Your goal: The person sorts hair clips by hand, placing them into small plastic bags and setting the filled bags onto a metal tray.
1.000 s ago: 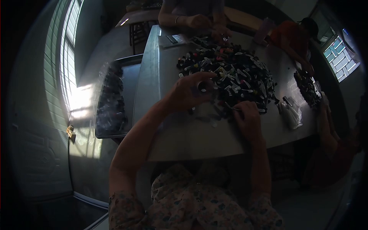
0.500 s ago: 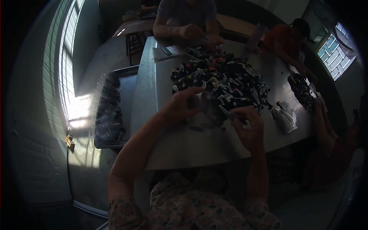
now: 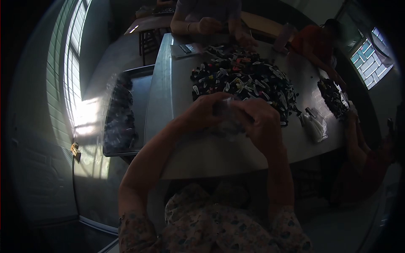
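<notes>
My left hand (image 3: 204, 110) is closed around a small clear plastic bag (image 3: 230, 126), which hangs blurred below the fingers. At the bag's upper part, my right hand (image 3: 261, 120) meets the left with its fingers pressed together. What sits between those right fingertips is hidden. Just beyond both hands lies a large heap of hair clips (image 3: 253, 84), mostly dark with pale, looped metal undersides and a few red and yellow bits.
Left of the metal table (image 3: 190, 162) is a tray (image 3: 145, 80) with filled clear bags (image 3: 120, 122). Clear plastic bags (image 3: 315, 126) lie on the right, near a smaller dark heap (image 3: 332, 99). Co-workers sit opposite and at right. A flat packet (image 3: 184, 49) lies far left.
My right hand has moved left and up to the bag in my left hand. The pale hair clip seen in its fingers before is now out of sight.
</notes>
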Action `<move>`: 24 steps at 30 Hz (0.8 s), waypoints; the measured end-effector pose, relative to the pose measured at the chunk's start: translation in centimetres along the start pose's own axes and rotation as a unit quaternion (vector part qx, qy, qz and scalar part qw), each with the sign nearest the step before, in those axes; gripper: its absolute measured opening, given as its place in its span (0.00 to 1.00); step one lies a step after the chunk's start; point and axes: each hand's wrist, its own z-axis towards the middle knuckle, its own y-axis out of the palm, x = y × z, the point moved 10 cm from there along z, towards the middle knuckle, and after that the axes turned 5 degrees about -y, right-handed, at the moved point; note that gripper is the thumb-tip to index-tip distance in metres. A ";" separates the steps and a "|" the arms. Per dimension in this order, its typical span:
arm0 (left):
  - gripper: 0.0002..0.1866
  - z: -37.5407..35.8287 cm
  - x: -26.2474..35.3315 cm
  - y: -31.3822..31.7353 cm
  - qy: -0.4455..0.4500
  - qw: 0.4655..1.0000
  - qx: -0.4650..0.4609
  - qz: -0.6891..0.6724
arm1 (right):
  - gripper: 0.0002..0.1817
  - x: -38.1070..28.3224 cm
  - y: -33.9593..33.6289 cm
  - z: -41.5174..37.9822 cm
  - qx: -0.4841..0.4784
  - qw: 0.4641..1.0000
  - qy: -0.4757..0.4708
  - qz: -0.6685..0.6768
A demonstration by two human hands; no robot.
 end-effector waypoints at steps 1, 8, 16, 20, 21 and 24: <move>0.31 0.0 -0.4 0.1 -0.021 1.000 -0.009 -0.010 | 0.09 0.0 -0.1 0.0 -0.003 1.000 0.006 -0.018; 0.29 0.1 -0.2 0.3 0.007 1.000 -0.006 -0.013 | 0.11 -1.1 1.1 0.7 -0.073 0.987 -0.034 -0.141; 0.25 0.2 -1.4 0.9 -0.076 0.990 -0.074 -0.096 | 0.15 0.9 0.3 1.0 -0.033 0.999 0.028 0.025; 0.27 0.1 -1.4 1.1 -0.074 0.970 -0.072 -0.222 | 0.17 5.3 0.4 1.0 -0.028 0.980 0.109 0.166; 0.27 0.1 -1.3 1.0 -0.074 0.970 -0.071 -0.221 | 0.17 5.6 0.4 1.4 -0.028 0.980 0.108 0.166; 0.32 0.1 -1.6 1.2 -0.115 0.944 -0.095 -0.295 | 0.18 6.9 1.6 2.2 -0.083 0.972 0.148 0.161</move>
